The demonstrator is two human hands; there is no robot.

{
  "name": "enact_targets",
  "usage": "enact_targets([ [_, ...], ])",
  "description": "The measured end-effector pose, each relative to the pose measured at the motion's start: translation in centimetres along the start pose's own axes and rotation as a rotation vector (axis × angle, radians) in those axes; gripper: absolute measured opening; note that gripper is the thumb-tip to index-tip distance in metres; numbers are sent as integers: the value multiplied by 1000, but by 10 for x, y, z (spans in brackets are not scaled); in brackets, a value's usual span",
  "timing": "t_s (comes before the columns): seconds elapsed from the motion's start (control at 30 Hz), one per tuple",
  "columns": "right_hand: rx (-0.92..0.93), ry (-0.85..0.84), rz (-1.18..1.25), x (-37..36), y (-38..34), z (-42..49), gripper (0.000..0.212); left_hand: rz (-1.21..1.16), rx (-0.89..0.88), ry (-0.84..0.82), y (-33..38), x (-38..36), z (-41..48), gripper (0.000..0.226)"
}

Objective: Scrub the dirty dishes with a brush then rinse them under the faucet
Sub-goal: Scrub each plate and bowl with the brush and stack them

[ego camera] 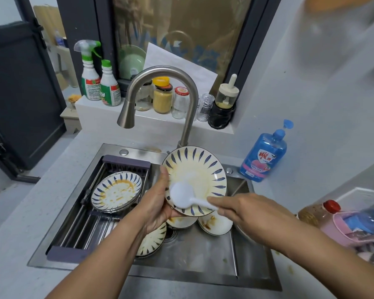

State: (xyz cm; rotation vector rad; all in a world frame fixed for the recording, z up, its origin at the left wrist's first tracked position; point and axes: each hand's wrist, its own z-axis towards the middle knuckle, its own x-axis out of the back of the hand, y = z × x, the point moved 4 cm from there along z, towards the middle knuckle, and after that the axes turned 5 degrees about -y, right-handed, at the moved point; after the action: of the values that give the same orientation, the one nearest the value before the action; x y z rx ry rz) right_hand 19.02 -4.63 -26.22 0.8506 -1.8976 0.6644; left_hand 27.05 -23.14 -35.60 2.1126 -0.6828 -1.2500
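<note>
Over the sink [192, 255], the left hand [158, 203] grips a stained, blue-leafed plate [200, 169] by its rim at about 8 o'clock, tilting its face toward the person. The right hand [246, 212] grasps the handle of a white brush [183, 196], whose head presses on the plate's lower part near 7 o'clock. The faucet [160, 71] stands at the sink's 12 o'clock, more dirty plates [117, 190] sit stacked in the rack [125, 161] at 9 o'clock, and a blue bottle [263, 156] stands at 2 o'clock.
</note>
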Motion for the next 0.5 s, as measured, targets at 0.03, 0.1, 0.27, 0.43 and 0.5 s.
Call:
enact_targets([
  [0.03,-9,-16,-25,-1,3,-4,41,-8,-16,8,1,2,0,64],
  [0.1,-74,-7,-69,3,15,-13,39,-8,-48,3,3,9,0,59],
  [0.27,-260,137,-137,26,30,-16,46,76,-38,-73,-1,5,-2,54],
  [0.43,-163,157,-58,27,0,10,48,106,18,-146,-17,-11,2,57],
  [0.5,-124,155,-87,28,-9,13,48,104,20,-163,-19,-8,2,52],
])
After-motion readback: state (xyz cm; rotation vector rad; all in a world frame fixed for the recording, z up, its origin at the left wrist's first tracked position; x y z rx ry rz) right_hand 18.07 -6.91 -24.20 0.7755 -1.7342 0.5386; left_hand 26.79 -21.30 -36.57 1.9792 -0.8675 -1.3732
